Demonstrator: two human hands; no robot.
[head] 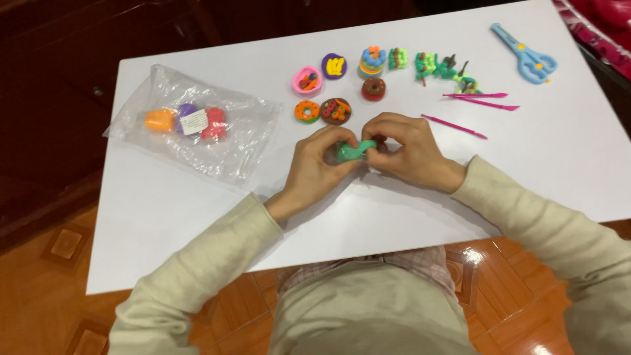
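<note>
We look down at a white table (197,217). Our left hand (315,164) and right hand (411,148) meet near its middle, both pinching a small lump of green clay (355,151) between closed fingertips, just above the tabletop. Beyond the hands sit little clay doughnuts (322,110) and other colourful clay shapes. Pink modelling tools (476,100) lie to the right, blue plastic scissors (529,56) at the far right corner, and a clear bag of clay pieces (190,121) to the left

Only one pkg – clear crinkly plastic bag (197,128) at ~10 o'clock, w/ orange, purple & red lumps inside, small white label (193,123) on it.
</note>
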